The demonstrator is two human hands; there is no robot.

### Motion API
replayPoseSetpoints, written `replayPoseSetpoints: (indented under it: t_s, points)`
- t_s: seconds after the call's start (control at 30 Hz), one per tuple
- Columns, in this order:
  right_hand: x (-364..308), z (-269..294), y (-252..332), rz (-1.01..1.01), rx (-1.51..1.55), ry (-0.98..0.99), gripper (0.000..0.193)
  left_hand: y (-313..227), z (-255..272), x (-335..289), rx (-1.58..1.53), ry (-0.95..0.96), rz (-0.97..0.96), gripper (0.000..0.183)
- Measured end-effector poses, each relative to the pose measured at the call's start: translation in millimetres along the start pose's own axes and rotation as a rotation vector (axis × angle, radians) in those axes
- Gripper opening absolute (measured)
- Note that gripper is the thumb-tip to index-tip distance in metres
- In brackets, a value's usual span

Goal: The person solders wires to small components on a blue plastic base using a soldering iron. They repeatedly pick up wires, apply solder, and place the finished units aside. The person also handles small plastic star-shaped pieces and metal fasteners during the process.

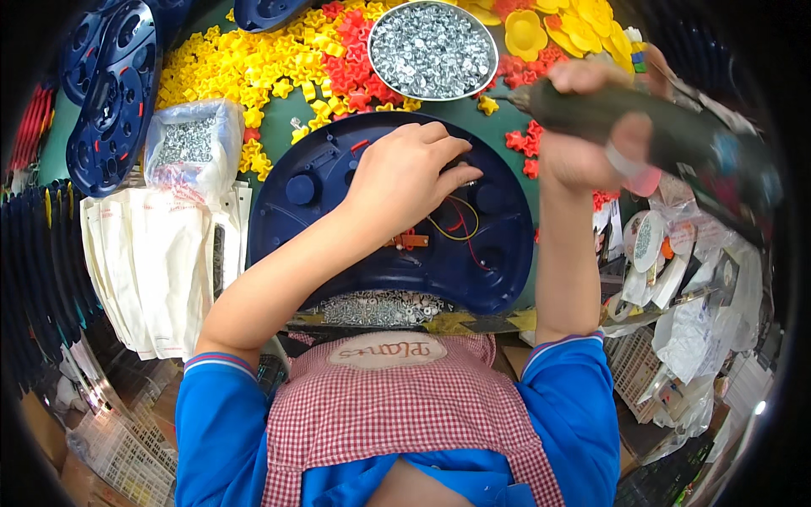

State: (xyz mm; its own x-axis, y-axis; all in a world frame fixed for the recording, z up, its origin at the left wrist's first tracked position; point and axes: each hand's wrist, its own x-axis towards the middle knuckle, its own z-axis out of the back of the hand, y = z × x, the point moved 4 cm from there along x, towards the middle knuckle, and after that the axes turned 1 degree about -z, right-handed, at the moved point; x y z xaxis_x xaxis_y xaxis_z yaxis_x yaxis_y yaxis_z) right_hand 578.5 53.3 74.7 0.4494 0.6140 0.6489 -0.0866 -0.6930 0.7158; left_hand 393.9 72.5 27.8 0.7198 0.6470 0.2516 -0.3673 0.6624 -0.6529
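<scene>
A dark blue moulded plastic shell [338,270], curved like a kidney, lies in front of me with its hollow inside up. My left hand [397,173] reaches over its middle, fingers bent and thumb close to the fingertips at a small shiny bit; what they pinch is too small to name. Beneath that hand sit a small brown circuit board [411,241] and thin red and yellow wires [463,232]. Up at the right, my right hand [579,160] is wrapped round a dark power screwdriver [667,135], smeared by motion. Its thin tip points left, apart from the shell.
Behind the shell stands a round bowl [370,52] of small shiny metal parts, amid yellow star-shaped pieces [211,72] and red ones [524,139]. At left are more blue shells [106,127], a bag-lined box [152,160] and white bags [148,262]. Loose screws [380,311] line the front edge.
</scene>
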Motion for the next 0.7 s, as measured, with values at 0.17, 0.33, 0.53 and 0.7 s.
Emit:
replayPoseSetpoints:
  t_s: [0.17, 0.33, 0.53, 0.7]
  points:
    - [18.3, -16.7, -42.9, 0.149, -0.271, -0.001, 0.065, 18.1, 28.7, 28.6, 0.142, -0.152, -0.154, 0.013]
    - [21.1, -12.4, -35.0, -0.016, -0.032, -0.039, 0.069, 41.7, 9.9, 67.4, 0.243, -0.239, -0.213, 0.01]
    - [19.4, -12.4, -18.3, -0.022, -0.067, -0.096, 0.073, 41.0, 2.2, 84.6, 0.247, -0.175, -0.256, 0.015]
    - [-9.3, -19.3, 29.3, -0.121, 0.263, 0.143, 0.08, 18.8, 17.7, 19.3, -0.187, -0.114, -0.066, 0.011]
